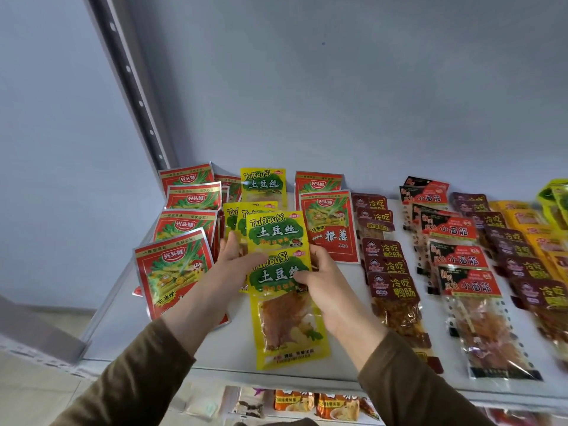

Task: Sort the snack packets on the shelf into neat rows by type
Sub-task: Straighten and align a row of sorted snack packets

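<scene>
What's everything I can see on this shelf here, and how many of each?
red packets: at least six, red with green and yellow art, two columns at the shelf's left and centre.
yellow packets: about five, yellow with green labels, overlapping column between the red ones.
maroon packets: two columns, dark maroon tops, right of centre; exact count unclear.
red-and-black packets: about five, clear bottoms, column between the maroon ones.
orange-yellow packets: several, far right, blurred.
shelf: one, white.
lower-shelf packets: several, orange and pale, below the front edge.
upright post: one, grey, with holes, left.
left hand: on the yellow column's left side.
right hand: gripping the front yellow packet.
</scene>
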`<state>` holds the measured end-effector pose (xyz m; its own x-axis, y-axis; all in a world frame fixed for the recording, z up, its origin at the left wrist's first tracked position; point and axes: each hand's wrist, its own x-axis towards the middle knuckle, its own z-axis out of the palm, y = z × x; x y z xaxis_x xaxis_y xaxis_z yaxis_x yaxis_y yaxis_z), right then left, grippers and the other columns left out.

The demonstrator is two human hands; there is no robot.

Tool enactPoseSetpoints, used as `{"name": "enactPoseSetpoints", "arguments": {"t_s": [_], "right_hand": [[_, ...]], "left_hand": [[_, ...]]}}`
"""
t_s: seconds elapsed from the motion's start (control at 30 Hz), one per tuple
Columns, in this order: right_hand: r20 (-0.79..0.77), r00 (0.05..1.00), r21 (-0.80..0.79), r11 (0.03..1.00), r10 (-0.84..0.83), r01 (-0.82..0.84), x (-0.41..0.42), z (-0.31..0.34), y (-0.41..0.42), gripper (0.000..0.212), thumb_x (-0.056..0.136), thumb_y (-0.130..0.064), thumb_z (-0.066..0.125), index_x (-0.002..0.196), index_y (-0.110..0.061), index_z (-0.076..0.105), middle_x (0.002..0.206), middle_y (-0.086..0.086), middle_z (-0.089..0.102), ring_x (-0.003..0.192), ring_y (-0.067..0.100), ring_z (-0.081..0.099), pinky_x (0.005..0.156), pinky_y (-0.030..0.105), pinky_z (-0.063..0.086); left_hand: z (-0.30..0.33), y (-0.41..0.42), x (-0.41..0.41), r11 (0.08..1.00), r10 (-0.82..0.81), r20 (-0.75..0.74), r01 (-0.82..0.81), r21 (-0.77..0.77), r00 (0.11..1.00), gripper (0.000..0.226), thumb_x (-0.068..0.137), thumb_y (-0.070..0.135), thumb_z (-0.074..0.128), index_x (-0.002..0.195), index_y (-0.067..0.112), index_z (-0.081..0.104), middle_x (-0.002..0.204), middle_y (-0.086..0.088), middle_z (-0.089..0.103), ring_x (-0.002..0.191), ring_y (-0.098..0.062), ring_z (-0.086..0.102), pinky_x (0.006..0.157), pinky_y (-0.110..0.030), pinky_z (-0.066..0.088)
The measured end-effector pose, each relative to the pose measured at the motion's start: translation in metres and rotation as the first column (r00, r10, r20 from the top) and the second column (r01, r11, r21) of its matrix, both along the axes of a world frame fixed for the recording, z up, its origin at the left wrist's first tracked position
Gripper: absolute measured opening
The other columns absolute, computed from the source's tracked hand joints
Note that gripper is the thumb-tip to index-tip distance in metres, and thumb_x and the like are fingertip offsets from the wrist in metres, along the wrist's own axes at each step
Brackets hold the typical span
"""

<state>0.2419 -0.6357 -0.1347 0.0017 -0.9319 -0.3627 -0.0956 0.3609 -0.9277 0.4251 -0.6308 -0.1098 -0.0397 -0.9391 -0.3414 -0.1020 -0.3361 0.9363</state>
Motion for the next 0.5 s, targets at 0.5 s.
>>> {"name": "enactPoseSetpoints", "arguments": {"t_s": [0.5], "right_hand": [[-0.025, 0.999, -0.264, 0.964, 0.027, -0.032, 0.028, 0.021, -0.042, 0.028, 0.099, -0.008, 0.060, 0.120, -0.026, 0.063, 0.111, -0.005, 0.073, 0.097, 0.013, 0.073, 0.077, 0.033, 0.062]], "left_hand": [[0.030, -0.033, -0.010, 0.973, 0.190, -0.270, -0.217, -0.074, 0.944, 0.044, 0.096, 0.000, 0.057, 0.129, 0.030, 0.059, 0.107, 0.001, 0.078, 0.094, -0.020, 0.076, 0.075, -0.034, 0.061]]}}
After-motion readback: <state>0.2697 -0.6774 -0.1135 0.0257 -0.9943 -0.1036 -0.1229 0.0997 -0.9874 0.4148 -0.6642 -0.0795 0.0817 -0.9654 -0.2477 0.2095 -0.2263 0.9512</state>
